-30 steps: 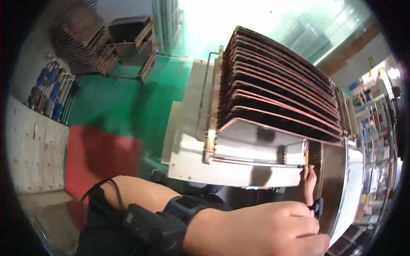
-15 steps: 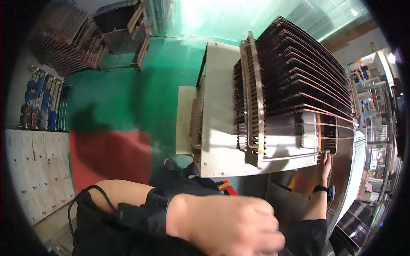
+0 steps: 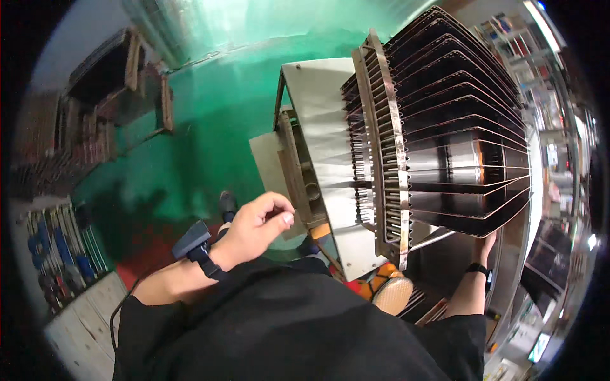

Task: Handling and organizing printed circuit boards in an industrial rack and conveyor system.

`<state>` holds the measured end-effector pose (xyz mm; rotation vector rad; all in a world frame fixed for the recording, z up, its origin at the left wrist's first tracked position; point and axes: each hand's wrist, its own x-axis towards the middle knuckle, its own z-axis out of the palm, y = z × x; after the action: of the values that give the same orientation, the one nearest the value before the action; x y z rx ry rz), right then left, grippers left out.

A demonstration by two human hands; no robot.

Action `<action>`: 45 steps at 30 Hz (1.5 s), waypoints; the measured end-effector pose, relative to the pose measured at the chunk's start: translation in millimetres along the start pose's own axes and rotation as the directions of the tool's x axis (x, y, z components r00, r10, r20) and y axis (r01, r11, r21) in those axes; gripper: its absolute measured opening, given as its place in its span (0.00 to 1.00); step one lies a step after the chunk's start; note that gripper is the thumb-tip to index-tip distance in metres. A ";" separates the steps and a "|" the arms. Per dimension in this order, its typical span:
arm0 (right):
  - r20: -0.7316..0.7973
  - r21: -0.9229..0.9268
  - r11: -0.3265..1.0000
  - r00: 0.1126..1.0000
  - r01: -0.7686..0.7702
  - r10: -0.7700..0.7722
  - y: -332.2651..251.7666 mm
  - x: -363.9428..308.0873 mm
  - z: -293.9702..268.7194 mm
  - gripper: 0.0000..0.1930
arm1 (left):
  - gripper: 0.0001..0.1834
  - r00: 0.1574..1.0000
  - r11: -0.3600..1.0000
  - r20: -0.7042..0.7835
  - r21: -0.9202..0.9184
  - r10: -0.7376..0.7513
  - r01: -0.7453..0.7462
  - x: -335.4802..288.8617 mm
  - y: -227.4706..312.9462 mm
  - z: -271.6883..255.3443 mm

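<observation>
My left hand hovers left of the pale cart top, its fingers loosely curled toward the thumb and nothing visible in them. A dark watch-like band is on that wrist. At the right, my right hand grips the lower edge of the nearest dark thin panel; its fingertips are partly hidden behind the panel. Several such panels stand in a row, fanned out, in a slotted metal rack. The rack rests on a pale cart top.
A round-topped stool stands under the near end of the cart. Wooden frames stand at the far left. Lockers and a tool rack line the left side. Equipment-filled shelving runs along the right.
My left hand has moved left and away from me, its curled fingers loosening. The view has shifted and turned. My right hand remains at the rack's near end, now at the nearest panel's edge.
</observation>
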<state>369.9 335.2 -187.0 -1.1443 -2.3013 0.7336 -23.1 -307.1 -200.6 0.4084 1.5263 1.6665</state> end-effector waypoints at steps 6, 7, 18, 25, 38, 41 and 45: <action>-0.194 -0.206 0.978 0.981 -0.017 -0.024 14.6 -95.3 2.5 0.18 | 0.05 0.995 0.994 0.097 -0.106 -0.022 0.033 60.1 24.2 -42.3; -0.185 -0.336 0.939 0.983 -0.070 0.007 23.6 -100.8 -14.2 0.17 | 0.06 0.992 0.989 0.125 -0.142 -0.015 0.033 68.2 35.7 -48.9; -0.196 0.195 0.968 0.961 -0.157 0.196 24.0 -130.5 0.1 0.24 | 0.23 0.964 1.000 0.267 -0.006 -0.016 0.018 162.1 23.8 -5.7; -0.212 0.496 0.842 0.911 -0.211 0.353 4.7 -162.4 33.5 0.21 | 0.42 0.968 0.723 0.227 0.650 0.110 -0.235 237.5 6.8 35.2; -0.184 0.416 0.846 0.880 -0.334 0.438 -23.7 -192.9 22.3 0.21 | 0.51 0.931 0.867 0.262 0.365 0.253 -0.338 252.4 -44.7 51.6; -0.170 0.397 0.847 0.879 -0.353 0.446 -28.6 -194.7 18.3 0.21 | 0.50 0.944 0.876 0.233 0.370 0.234 -0.309 249.8 -29.3 51.3; -0.150 0.378 0.845 0.876 -0.378 0.458 -37.1 -197.9 11.4 0.21 | 0.49 0.959 0.889 0.246 0.394 0.142 -0.232 248.7 -22.3 44.4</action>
<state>449.6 150.8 -204.8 -1.4948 -1.6558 1.0430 -135.8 -95.1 -282.2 0.9616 1.7222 1.3708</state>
